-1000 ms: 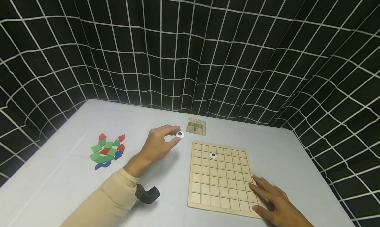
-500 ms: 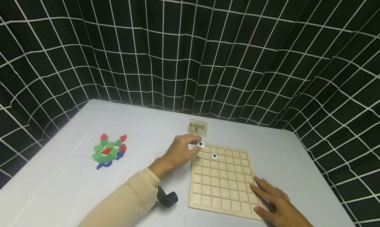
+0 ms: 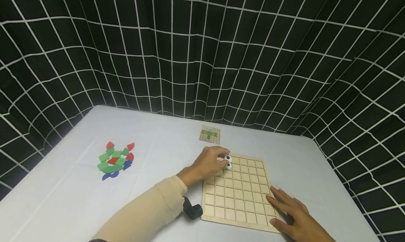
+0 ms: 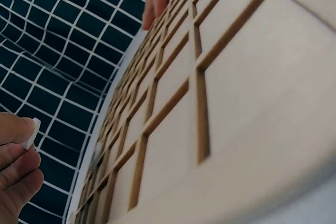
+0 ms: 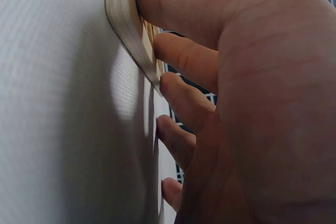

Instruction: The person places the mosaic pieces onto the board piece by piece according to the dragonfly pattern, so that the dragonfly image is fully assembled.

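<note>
Between thumb and fingers, my left hand (image 3: pixel 210 161) pinches a round white eye piece (image 3: pixel 228 159) with a black dot, above the upper left of a wooden grid board (image 3: pixel 238 192). In the left wrist view the piece (image 4: pixel 32 134) shows edge-on, raised over the board. Just below it in the head view, a second eye piece (image 3: pixel 228 165) lies on the board, partly covered by the held piece and thumb. My right hand (image 3: pixel 292 214) rests with spread fingers on the board's right edge; in the right wrist view its fingertips touch the board's side (image 5: pixel 126 14).
A small picture card (image 3: pixel 210 134) of a green and red figure on a grid lies beyond the board. At the left of the white table (image 3: pixel 164 136) is a cluster of green, red and blue pieces (image 3: pixel 116 161). A black gridded curtain (image 3: pixel 190 52) stands behind.
My left hand has carried the eye piece rightward from beside the board to above it, close to the eye piece lying there. The right hand has stayed at the board's edge.
</note>
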Action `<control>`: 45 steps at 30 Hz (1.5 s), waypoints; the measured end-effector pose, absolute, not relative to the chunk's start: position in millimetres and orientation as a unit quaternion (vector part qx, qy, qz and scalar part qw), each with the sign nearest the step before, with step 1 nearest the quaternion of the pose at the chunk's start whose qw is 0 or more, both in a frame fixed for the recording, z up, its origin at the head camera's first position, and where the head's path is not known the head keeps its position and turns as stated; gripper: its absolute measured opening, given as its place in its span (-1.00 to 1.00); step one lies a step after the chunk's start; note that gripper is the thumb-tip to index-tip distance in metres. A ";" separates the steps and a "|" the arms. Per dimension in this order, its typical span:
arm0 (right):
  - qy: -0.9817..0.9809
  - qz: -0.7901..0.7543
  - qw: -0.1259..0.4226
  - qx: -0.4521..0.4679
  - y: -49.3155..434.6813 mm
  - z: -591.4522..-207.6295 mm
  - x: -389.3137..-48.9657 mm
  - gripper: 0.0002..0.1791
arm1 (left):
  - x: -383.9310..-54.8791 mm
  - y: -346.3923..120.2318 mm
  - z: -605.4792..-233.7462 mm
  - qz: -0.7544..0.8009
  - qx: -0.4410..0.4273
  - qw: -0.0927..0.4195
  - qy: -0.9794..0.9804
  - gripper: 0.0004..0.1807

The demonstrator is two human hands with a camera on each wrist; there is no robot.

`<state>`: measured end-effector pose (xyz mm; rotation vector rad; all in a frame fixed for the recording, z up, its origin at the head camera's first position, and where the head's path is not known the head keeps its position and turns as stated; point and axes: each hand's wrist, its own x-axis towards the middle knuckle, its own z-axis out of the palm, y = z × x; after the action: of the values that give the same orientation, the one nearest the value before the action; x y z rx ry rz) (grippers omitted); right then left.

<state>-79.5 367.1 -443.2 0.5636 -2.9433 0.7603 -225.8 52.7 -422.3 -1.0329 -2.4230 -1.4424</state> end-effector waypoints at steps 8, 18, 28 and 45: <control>-0.950 0.258 0.018 0.175 364.3 -437.5 -81.7 -0.34 | -230.4 70.8 -429.8 -0.474 -0.324 0.024 -0.818 -0.67; -0.953 0.251 0.015 0.169 365.1 -438.3 -81.4 -0.33 | -233.9 86.9 -442.4 -0.450 -0.306 0.006 -0.839 -0.68; -0.951 0.250 0.022 0.180 365.9 -438.7 -80.9 -0.36 | -233.6 95.2 -448.9 -0.398 -0.306 0.037 -0.864 -0.75; -0.951 0.268 -0.007 0.152 363.0 -435.9 -80.0 -0.36 | -227.5 93.4 -443.9 -0.384 -0.316 0.047 -0.866 -0.71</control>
<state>-80.0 363.0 -435.9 0.4805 -3.0019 0.8448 -227.5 93.4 -443.9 -0.9643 -2.6423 -1.1720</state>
